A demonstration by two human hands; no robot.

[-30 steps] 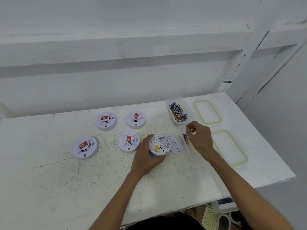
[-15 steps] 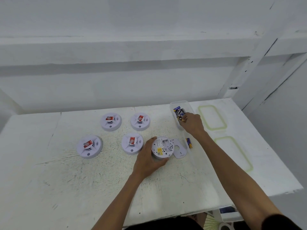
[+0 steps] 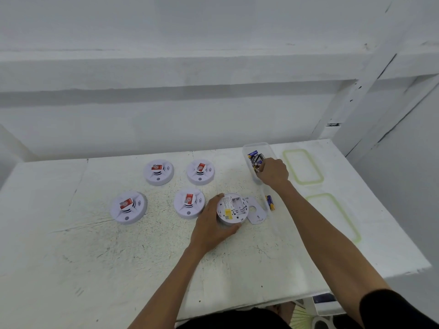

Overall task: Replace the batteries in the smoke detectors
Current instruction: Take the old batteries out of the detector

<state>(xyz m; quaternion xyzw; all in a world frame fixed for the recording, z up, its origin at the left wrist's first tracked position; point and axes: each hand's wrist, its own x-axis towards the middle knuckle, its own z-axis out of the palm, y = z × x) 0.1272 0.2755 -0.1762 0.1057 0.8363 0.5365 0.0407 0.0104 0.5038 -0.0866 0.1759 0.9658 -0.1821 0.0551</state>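
Note:
Turned on its back, a white smoke detector (image 3: 234, 207) shows its empty battery bay. My left hand (image 3: 211, 224) grips its left and near rim. Its round cover plate (image 3: 257, 212) lies flat just to the right. Beyond the plate lie loose purple-and-yellow batteries (image 3: 270, 203). At the back stands a clear battery box (image 3: 257, 146) with several batteries (image 3: 253, 157) inside. My right hand (image 3: 273, 173) reaches into this box, fingertips curled down and pinching a battery among the pile.
Four more smoke detectors (image 3: 158, 172) (image 3: 200, 172) (image 3: 128, 207) (image 3: 189, 203) sit face up with red stickers, left of the open one. Two green-rimmed clear lids (image 3: 303, 166) (image 3: 332, 217) lie at the right. The white table (image 3: 118, 257) ends at a wall behind.
My right hand has moved from beside the loose batteries back into the battery box and stays there, fingers working among the batteries. My left hand keeps hold of the open detector.

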